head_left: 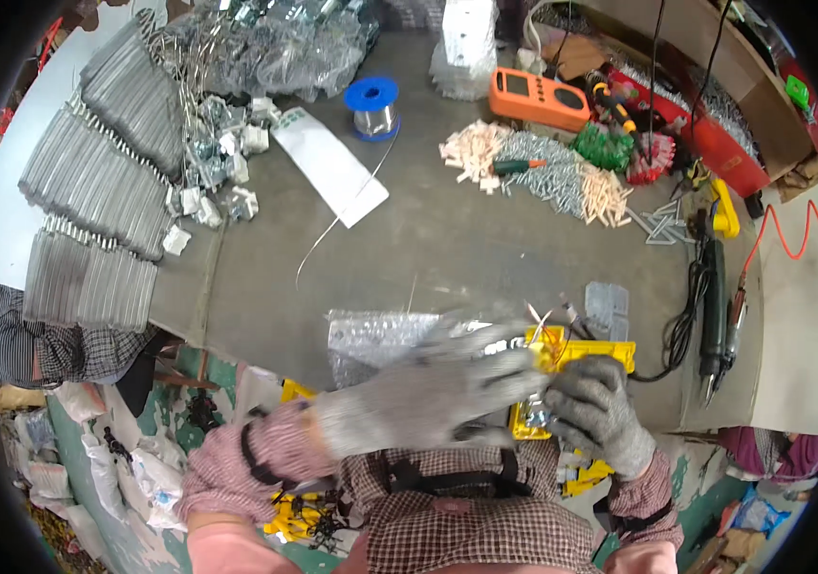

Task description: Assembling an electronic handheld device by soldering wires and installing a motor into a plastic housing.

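Both my hands wear grey knit gloves and meet over a yellow holder (592,355) at the near edge of the grey table (447,230). My left hand (437,387) is blurred and reaches across to a small metal part with thin wires (545,320) on the holder. My right hand (598,407) grips the holder's lower right side. A clear bubble-wrap bag (370,337) lies just left of the holder, partly under my left hand.
A blue solder spool (372,103), an orange meter (537,98), piles of pale and silver small parts (562,177), stacked metal strips (93,191), a white slip (330,165), and an electric screwdriver (715,316) with cables lie around. A person in a checked sleeve (26,344) sits at left.
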`<state>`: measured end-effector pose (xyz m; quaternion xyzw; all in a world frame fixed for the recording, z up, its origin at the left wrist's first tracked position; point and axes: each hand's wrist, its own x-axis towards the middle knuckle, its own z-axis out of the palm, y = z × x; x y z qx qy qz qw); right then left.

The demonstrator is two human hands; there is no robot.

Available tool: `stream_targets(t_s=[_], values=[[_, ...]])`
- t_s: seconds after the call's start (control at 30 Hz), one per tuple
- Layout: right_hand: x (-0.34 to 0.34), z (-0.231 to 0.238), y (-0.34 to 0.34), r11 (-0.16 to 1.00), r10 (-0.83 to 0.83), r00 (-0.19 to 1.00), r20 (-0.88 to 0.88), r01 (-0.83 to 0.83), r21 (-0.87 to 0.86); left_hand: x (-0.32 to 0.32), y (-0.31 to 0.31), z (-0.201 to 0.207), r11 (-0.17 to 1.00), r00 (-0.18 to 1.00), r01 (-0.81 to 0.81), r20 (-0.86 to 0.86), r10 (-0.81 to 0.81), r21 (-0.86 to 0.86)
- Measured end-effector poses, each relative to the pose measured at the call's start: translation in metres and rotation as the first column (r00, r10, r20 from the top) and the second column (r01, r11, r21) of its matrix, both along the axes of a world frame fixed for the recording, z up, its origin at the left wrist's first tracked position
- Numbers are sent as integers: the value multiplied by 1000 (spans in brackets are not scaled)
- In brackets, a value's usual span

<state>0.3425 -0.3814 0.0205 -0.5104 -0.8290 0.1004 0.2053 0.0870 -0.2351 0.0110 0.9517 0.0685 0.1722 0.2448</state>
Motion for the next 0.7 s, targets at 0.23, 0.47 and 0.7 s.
stream_targets(t_s=[0.23, 0.47, 0.7], values=[[35, 63, 69, 836, -548, 787, -284, 518, -181, -122, 63, 32, 765, 778, -175, -389, 493, 620], [108, 34, 233, 743, -637, 293, -713, 481, -466, -77, 70, 63, 919, 940, -332, -7, 341, 211], [78, 73, 224, 699, -646, 724, -243, 689, 194, -8, 28, 38, 871, 888, -253, 257, 382, -422]])
